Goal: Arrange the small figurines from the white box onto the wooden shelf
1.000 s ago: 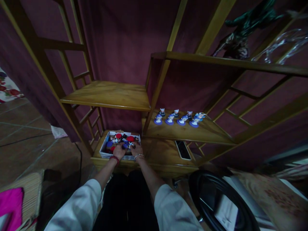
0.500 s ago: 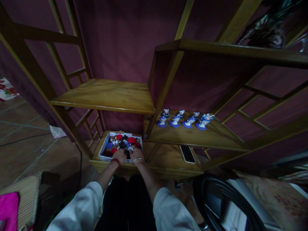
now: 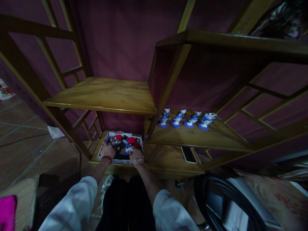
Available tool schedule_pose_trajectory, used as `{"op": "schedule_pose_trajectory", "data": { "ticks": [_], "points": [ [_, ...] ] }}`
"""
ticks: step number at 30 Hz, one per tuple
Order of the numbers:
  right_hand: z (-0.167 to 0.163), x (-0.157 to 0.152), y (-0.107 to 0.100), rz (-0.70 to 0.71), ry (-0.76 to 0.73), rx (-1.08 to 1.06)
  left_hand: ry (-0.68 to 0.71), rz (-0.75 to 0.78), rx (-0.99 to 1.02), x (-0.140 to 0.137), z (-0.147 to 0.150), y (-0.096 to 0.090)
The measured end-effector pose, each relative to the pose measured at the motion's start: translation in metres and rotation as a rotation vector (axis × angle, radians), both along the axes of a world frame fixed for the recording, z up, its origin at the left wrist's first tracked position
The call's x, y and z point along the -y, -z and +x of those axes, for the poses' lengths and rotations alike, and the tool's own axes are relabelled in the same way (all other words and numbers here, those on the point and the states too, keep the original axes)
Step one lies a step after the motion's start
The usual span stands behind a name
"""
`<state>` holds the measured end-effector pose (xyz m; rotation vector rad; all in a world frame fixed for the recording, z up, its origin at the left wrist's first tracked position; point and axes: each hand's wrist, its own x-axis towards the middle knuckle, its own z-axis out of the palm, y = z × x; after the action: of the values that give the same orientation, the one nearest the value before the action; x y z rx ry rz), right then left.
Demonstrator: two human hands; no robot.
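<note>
Both my hands are in a shallow white box [image 3: 122,161] of small red, black, white and purple-blue figurines. At its left end is my left hand [image 3: 108,150], with a red bead bracelet at the wrist; its fingers look apart, reaching among dark pieces, tips partly hidden. My right hand [image 3: 135,154], wearing a silver bangle, is at the right half of the box. Its fingers are closed on a small white and blue figurine [image 3: 129,149]. Beside them in the box lie figurines with red tops [image 3: 131,140].
Several figurines on purple bases [image 3: 176,123] stand in two rows on the right shelf [image 3: 173,136]. Below is a phone [image 3: 189,154] with a dark screen. A bare wooden shelf [image 3: 103,94] overhangs the box. A black round-rimmed seat or container [image 3: 204,192] is at lower right.
My left hand has moved left, from the front middle of the box to its left end. My right hand stays near the same spot, with the white and blue figurine at its fingers.
</note>
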<state>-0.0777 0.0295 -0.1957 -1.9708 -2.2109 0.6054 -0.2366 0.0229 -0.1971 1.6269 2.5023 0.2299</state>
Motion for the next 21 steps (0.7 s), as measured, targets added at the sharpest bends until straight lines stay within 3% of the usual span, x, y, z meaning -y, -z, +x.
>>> {"op": "schedule_pose_trajectory", "data": {
  "ticks": [12, 21],
  "points": [
    [-0.001, 0.001, -0.005, -0.01, 0.016, 0.005, 0.079, -0.129, 0.042, -0.012, -0.004, 0.011],
    [-0.001, 0.001, -0.004, -0.004, 0.027, 0.022, 0.155, -0.102, 0.001, -0.012, -0.003, 0.002]
  ]
}}
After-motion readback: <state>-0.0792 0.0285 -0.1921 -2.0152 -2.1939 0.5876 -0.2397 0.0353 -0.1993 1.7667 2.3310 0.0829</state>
